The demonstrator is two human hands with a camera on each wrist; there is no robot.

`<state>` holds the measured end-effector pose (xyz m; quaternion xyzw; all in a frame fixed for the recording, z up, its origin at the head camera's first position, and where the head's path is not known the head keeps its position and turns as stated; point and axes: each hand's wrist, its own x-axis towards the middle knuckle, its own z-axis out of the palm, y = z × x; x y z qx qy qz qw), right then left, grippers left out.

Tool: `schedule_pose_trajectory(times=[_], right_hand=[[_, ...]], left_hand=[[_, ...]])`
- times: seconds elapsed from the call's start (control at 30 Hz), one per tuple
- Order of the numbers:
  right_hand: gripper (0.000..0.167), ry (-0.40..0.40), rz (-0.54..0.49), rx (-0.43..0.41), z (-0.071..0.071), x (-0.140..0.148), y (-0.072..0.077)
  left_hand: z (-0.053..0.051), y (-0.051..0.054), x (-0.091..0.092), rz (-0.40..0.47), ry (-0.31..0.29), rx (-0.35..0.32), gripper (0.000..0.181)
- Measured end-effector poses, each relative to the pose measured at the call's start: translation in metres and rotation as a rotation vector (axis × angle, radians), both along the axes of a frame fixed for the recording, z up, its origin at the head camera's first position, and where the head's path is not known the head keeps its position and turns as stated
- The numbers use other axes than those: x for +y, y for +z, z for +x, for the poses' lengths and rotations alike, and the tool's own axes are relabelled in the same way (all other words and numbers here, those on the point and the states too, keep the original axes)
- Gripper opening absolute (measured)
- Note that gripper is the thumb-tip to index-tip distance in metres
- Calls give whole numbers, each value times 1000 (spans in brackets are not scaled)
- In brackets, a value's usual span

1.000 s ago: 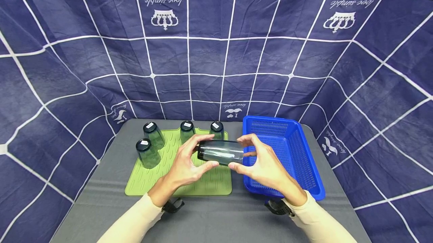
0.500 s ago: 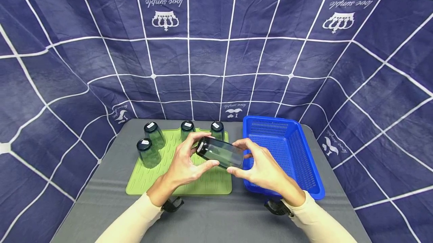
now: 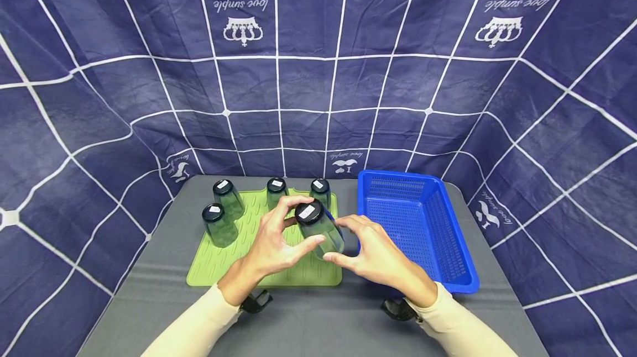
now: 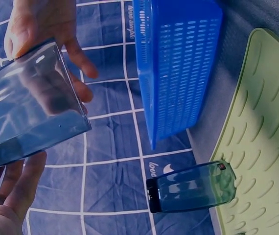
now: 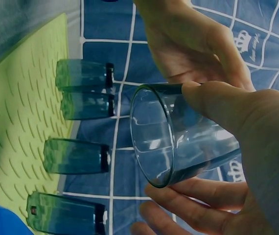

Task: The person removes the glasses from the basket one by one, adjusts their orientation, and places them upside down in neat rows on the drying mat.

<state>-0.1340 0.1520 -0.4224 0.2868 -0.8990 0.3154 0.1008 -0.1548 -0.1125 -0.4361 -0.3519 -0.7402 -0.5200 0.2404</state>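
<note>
A dark tinted drinking glass (image 3: 322, 231) is held above the mat between both hands, tilted, its labelled dark base up to the left and its open rim down to the right. Around the base end, my left hand (image 3: 269, 242) grips it with thumb and fingers. Nearer the rim, my right hand (image 3: 377, 251) holds it with the thumb on one side and fingers on the other; the right wrist view shows the clear round rim (image 5: 151, 136) between them. Several matching glasses, including one at the front left (image 3: 219, 226), stand upside down along the mat's left and back.
Beneath the glasses lies a green ridged drying mat (image 3: 219, 268) on a grey table (image 3: 318, 324). A blue perforated basket (image 3: 450, 235) stands to its right. Navy grid-patterned cloth (image 3: 308, 86) hangs behind and at both sides.
The held glass has turned from lying nearly level to tilted, with its base facing up toward the head camera. My right hand has moved slightly left with the rim end.
</note>
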Motion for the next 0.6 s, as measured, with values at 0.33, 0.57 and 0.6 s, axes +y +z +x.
schedule_pose_trajectory(times=[0.33,0.57,0.6], right_hand=[[72,-3,30,-34,-1,-5,-3],[78,-9,28,-19,-4,-3,-2],[78,-11,28,-12,-5,-2,-2]], left_hand=[[-1,-3,0,-18,29,11,75],[-6,-13,-10,-63,103,-11,74],[-7,-15,-12,-69,114,-18,74]])
